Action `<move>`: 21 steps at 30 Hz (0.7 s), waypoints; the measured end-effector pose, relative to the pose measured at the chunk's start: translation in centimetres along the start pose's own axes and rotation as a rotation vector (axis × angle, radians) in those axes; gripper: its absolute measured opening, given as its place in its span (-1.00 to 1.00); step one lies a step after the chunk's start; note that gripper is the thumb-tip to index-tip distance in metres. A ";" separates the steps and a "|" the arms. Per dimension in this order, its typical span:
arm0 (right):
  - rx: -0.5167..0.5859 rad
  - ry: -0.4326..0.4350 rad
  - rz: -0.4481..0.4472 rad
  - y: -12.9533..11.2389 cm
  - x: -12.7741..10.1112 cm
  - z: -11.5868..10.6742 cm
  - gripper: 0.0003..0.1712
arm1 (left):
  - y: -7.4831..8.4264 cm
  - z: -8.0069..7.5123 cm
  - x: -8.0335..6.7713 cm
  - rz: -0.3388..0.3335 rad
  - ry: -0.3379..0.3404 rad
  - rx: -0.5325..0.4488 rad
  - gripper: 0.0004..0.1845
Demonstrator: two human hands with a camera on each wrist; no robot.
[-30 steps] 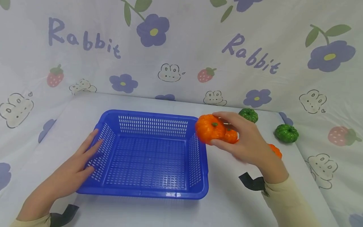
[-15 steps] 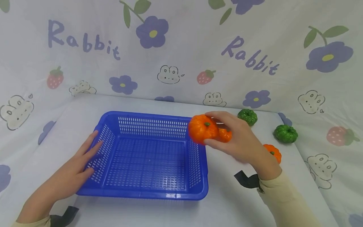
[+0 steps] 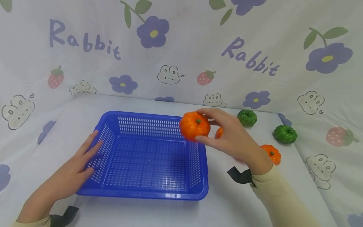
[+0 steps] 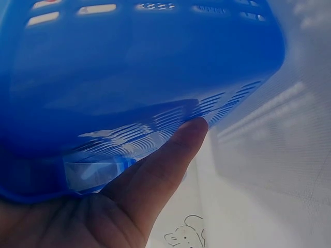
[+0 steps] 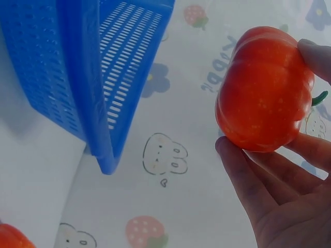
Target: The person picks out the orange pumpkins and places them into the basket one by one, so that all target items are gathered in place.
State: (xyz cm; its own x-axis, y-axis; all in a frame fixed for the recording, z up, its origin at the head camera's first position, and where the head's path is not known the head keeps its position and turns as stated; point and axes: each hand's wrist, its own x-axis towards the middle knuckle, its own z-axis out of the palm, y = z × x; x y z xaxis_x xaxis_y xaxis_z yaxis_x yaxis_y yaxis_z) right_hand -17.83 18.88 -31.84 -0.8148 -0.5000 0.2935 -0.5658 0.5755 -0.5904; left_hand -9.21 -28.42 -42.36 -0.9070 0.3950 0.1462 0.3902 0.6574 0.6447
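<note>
My right hand (image 3: 227, 135) pinches an orange toy pumpkin (image 3: 195, 126) with a short green stem between thumb and fingers. In the head view it hangs above the right rim of a blue plastic basket (image 3: 141, 194); in the right wrist view the pumpkin (image 5: 264, 90) is apart from the basket. The basket's perforated walls surround a bare floor. My left hand (image 3: 65, 175) rests on the basket's left side, its fingers fairly straight across the rim. The left wrist view has one straight finger (image 4: 170, 165) touching the basket wall.
Behind my right hand a second orange pumpkin (image 3: 219, 132) is partly hidden. Another orange pumpkin (image 3: 271, 154) lies by my right wrist. Two green pumpkins (image 3: 247, 118) (image 3: 285, 134) stand at the table's back right. A printed cloth (image 3: 181, 47) hangs behind the white table (image 3: 221, 201).
My right hand has moved left with the orange pumpkin, from beside the basket's right rim to over it. More of the orange pumpkin by my wrist shows. The left hand and basket stay put.
</note>
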 end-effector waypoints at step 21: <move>0.014 -0.033 -0.125 -0.7 2.6 1.7 -0.19 | 0.0 0.1 -0.1 -0.015 -0.009 0.007 -0.19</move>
State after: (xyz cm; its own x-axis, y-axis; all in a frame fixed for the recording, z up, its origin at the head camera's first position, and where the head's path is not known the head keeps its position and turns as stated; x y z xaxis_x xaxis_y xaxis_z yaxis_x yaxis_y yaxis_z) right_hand -19.39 16.11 -31.92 -0.7332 -0.5885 0.3407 -0.6607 0.4981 -0.5616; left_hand -9.16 -28.43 -42.44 -0.9113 0.3909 0.1296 0.3777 0.6678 0.6414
